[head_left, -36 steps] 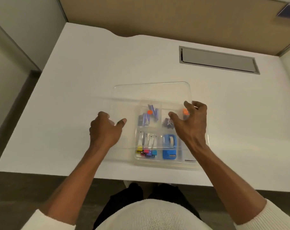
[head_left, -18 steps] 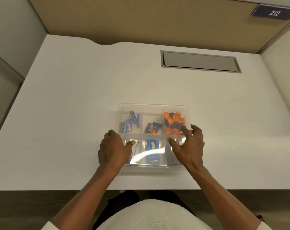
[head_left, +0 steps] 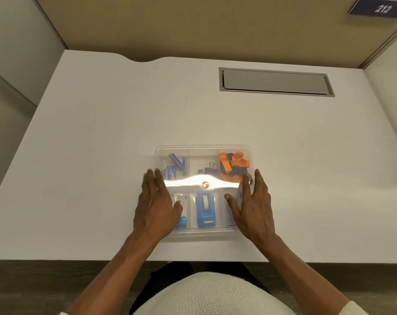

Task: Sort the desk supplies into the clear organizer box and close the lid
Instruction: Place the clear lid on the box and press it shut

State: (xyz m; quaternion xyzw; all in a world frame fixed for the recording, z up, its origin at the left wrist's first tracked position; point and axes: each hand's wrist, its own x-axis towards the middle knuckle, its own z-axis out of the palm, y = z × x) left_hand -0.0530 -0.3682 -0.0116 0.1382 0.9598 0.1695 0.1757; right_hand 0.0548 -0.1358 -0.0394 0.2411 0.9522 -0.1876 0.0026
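Observation:
The clear organizer box [head_left: 204, 148] sits near the front of the white desk [head_left: 102, 144], its clear lid [head_left: 199, 183] lying flat on top with a glare band across it. Through the lid I see blue staple boxes [head_left: 175, 168], black binder clips [head_left: 208, 171], orange and black pieces [head_left: 232, 165], a blue tape dispenser [head_left: 205, 209] and small staplers [head_left: 181, 200]. My left hand [head_left: 157, 205] lies flat on the lid's left side, fingers spread. My right hand [head_left: 253, 205] lies flat on its right side, fingers extended.
A grey recessed cable hatch [head_left: 276, 81] is set into the desk at the back right. Tan partition walls [head_left: 193, 26] enclose the desk, with a "212" sign [head_left: 378, 7] at the top right. The desk's front edge runs just below the box.
A second ago the lid was raised behind the open box with my hands at its sides. It has come down flat over the box, and both hands have flattened onto it.

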